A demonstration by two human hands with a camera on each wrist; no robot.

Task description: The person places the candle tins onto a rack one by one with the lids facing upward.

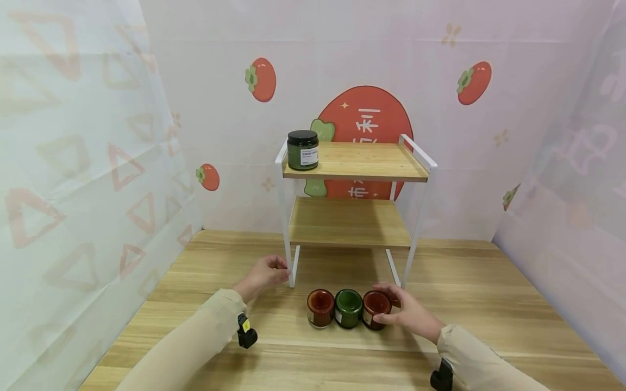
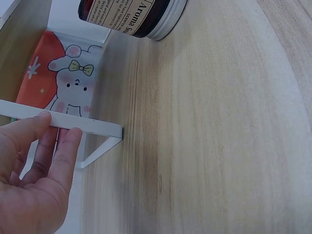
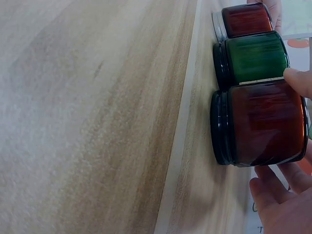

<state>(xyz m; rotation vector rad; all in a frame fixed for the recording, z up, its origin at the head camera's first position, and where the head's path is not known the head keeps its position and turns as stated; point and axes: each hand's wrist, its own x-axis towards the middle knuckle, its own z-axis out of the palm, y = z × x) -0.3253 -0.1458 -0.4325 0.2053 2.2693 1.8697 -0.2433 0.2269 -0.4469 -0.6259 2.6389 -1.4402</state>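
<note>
My left hand [image 1: 261,277] pinches the front left leg of a white-framed two-tier shelf rack [image 1: 348,243]; in the left wrist view, thumb and fingers lie on either side of the white leg [image 2: 100,127]. My right hand [image 1: 413,315] holds a dark red glass candle jar [image 1: 377,302], thumb on its near side and fingers around the far side. This jar stands lid down on the table. Left of it, in a row, are a green jar [image 1: 349,308] and another red jar [image 1: 320,308] with a silver lid, both also upside down.
On the upper shelf [image 1: 362,157], at its left end, a green candle jar [image 1: 302,150] stands upright with a black lid. The lower shelf [image 1: 349,220] is bare wood. Printed cloth walls [image 1: 528,136] enclose the wooden table [image 1: 469,304] at the back and sides.
</note>
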